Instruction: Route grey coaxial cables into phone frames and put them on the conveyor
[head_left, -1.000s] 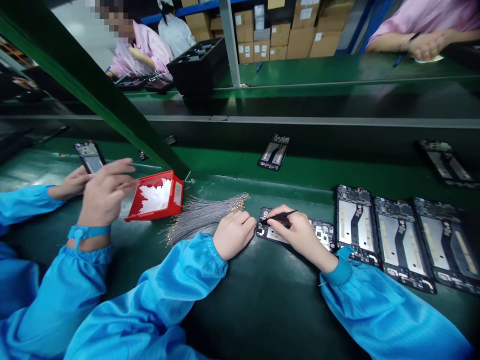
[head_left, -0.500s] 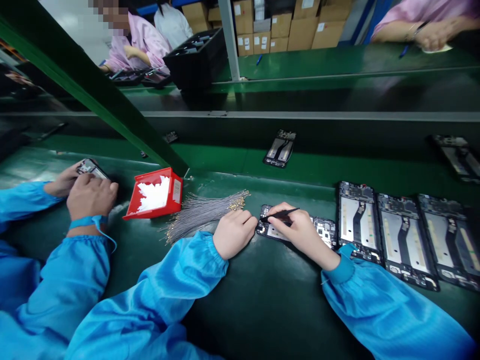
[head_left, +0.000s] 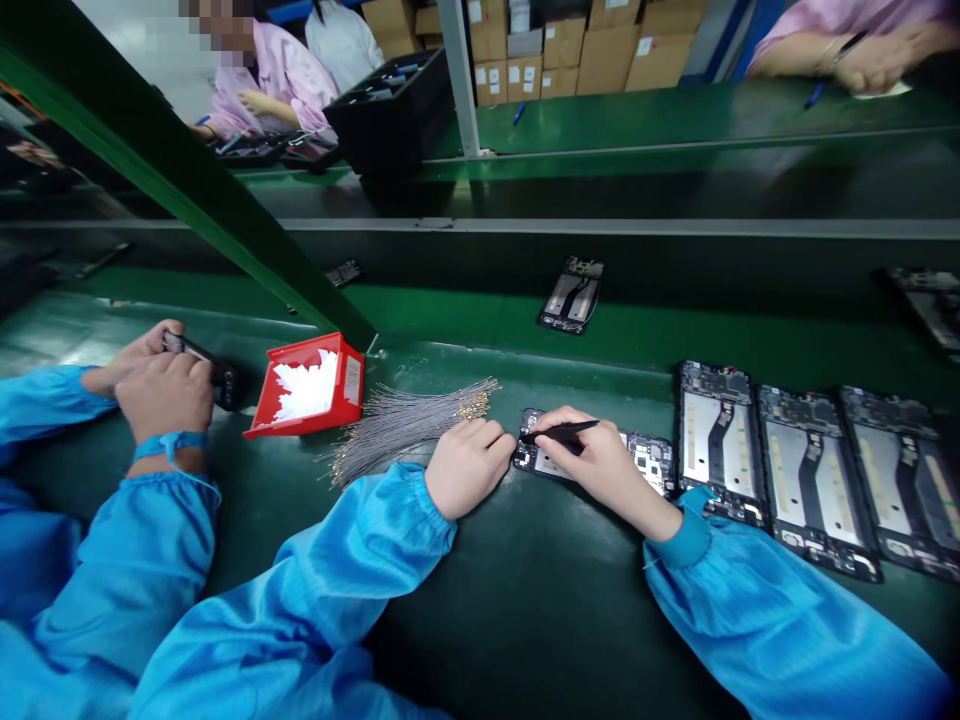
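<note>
A phone chassis (head_left: 651,457) with bare circuit boards lies crosswise on the green bench under my hands. My right hand (head_left: 592,455) pinches black tweezers (head_left: 566,431), their tip down at the left end of the chassis. Curled closed, my left hand (head_left: 469,467) rests against that same left end; its fingertips are hidden, and I cannot make out what is between them. Just left of it lies a bundle of thin grey cables (head_left: 409,425) with gold-coloured ends.
Several opened phones (head_left: 810,480) lie side by side at right. A red bin (head_left: 349,385) holds white pieces. Behind, a belt carries another phone (head_left: 571,295). A slanting green post (head_left: 187,190) crosses the left. A co-worker's hands (head_left: 161,385) hold a phone there.
The phones on the belt have shifted right. The co-worker's hands at left have moved slightly left, and the phone in them has turned. My own hands have hardly moved.
</note>
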